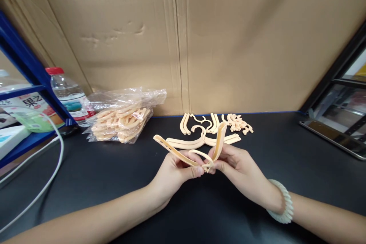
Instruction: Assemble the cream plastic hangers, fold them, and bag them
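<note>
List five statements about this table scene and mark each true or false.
1. The left hand and the right hand hold peach hanger pieces. True.
2. The bottle has a blue cap. False: its cap is red.
3. A plastic bag of peach parts lies left of the hands. True.
4. The bracelet is on the left wrist. False: it is on the right wrist.
5. Loose parts lie on the table beyond the hands. True.

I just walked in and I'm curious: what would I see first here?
The left hand and right hand pinch peach hanger pieces together over the black table. Loose pieces lie just behind them, and a clear bag of more sits back left.
</note>
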Available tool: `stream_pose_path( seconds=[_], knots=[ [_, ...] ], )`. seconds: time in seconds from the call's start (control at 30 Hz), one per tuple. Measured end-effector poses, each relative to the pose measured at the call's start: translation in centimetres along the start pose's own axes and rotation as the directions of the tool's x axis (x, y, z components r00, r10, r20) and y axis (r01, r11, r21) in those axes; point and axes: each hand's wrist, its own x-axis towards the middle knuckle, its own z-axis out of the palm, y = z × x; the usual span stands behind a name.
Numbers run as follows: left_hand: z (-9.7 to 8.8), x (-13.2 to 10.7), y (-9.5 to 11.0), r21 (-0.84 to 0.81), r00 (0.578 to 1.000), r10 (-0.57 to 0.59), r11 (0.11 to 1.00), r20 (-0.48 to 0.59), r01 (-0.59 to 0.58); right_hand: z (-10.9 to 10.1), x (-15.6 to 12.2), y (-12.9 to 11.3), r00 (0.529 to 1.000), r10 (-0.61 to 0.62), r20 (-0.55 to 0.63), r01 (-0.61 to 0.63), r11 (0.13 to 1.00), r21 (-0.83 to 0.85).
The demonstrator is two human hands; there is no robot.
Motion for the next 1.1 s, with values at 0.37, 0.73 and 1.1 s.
stream_pose_path(
  seconds=[0.37,0.73,1.1],
  knots=[
    [0.3,-0.1,-0.5,-0.024,0.987,-0.023,1.0,-0.162,0.019,1.0,0.0,0.4,0.992,0.03,-0.124,-0.014,0.992,0.127],
    [-1.2,0.5,1.1,-0.148,0.952,-0.119,0.986,-0.282,0.08,-6.1,2.5,-0.1,0.938,0.265,0.222,-0.287,0.955,0.071],
    [-6.3,2.6,3.5,0.361,1.0,0.017,0.932,0.017,-0.022,-11.7,3.2,-0.9,0.95,0.159,0.27,0.031,0.809,-0.587]
  ],
)
